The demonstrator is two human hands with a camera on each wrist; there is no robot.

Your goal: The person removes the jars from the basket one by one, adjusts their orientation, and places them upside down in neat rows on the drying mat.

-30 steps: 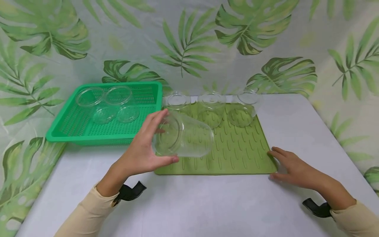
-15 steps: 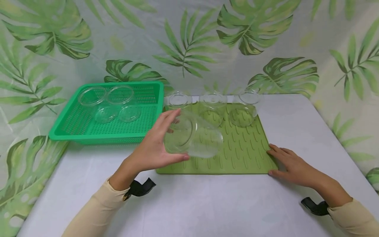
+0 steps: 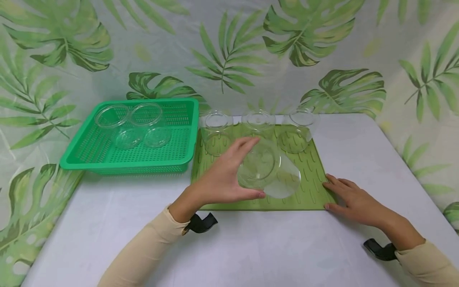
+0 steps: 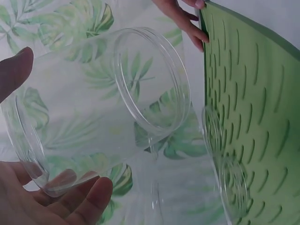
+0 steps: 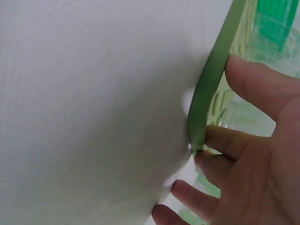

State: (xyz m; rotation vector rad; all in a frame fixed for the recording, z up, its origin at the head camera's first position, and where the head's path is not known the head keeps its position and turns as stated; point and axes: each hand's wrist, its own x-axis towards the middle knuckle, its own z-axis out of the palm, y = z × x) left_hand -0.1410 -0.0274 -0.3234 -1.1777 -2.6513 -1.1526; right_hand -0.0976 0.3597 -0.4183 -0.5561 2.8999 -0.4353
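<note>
My left hand [image 3: 224, 175] grips a clear cylindrical jar [image 3: 279, 175] by one end, thumb on one side and fingers on the other. The jar lies tilted on its side in the air above the green ridged mat [image 3: 312, 191]. In the left wrist view, the far end of this jar [image 4: 152, 79] shows a double-ringed rim pointing away from the palm. My right hand [image 3: 355, 203] rests at the mat's front right corner. In the right wrist view, its thumb [image 5: 253, 79] touches the mat's edge [image 5: 206, 93], and the fairly straight fingers lie at the edge and on the white cloth.
Along the mat's back edge stand a left jar [image 3: 216, 137], a middle jar [image 3: 258, 121] and a right jar [image 3: 295, 131]. A green plastic basket [image 3: 125, 164] at the left holds two more clear jars [image 3: 145, 123]. Behind hangs a leaf-print cloth [image 3: 229, 48].
My left hand has carried the jar rightward over the mat, turning its far end somewhat down and toward me. The right hand stays at the mat's corner.
</note>
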